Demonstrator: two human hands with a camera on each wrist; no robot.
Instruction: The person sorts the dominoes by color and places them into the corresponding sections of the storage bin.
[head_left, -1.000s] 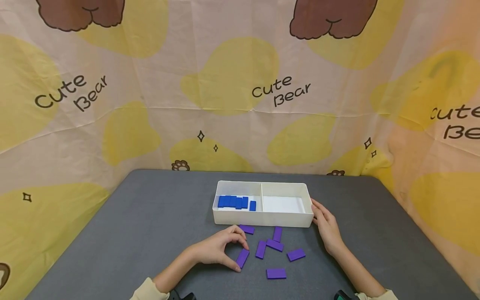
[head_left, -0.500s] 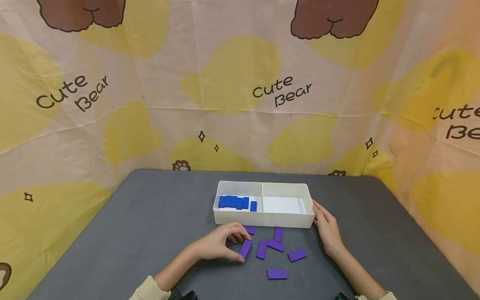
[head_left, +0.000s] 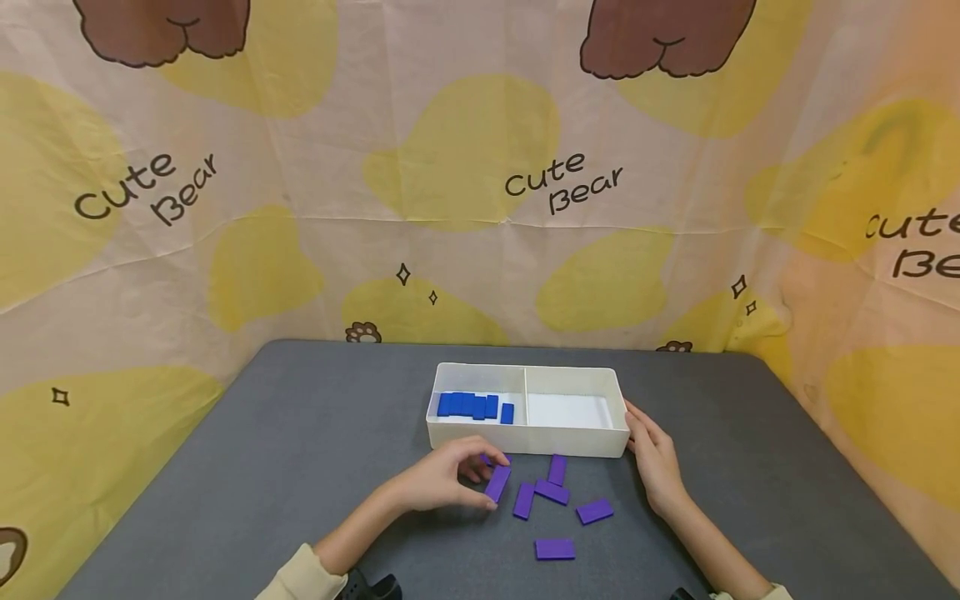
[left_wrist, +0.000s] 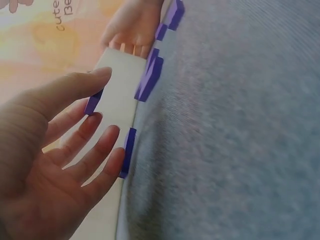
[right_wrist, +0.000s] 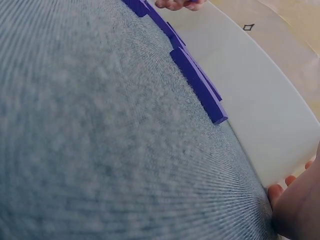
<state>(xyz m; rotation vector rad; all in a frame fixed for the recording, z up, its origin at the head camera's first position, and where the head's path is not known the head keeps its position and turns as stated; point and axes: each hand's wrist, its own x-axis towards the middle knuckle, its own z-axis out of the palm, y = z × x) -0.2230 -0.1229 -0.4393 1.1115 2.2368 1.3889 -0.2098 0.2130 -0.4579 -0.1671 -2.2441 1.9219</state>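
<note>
Purple tile [head_left: 498, 482] being pinched, left hand [head_left: 444, 477], before box [head_left: 540, 440] | box being touched, right hand [head_left: 657, 468] uncurled | even pinch advised

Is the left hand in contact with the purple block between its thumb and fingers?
Touching. The head view shows the left hand pinching the purple block lengthwise, thumb against the near end and a fingertip at the far end.

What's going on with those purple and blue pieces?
A person's left hand is pinching a purple tile near the front of a white divided box. The right hand rests against the box's right end. Blue tiles lie in its left compartment, while other purple tiles are scattered on the gray table.
</note>
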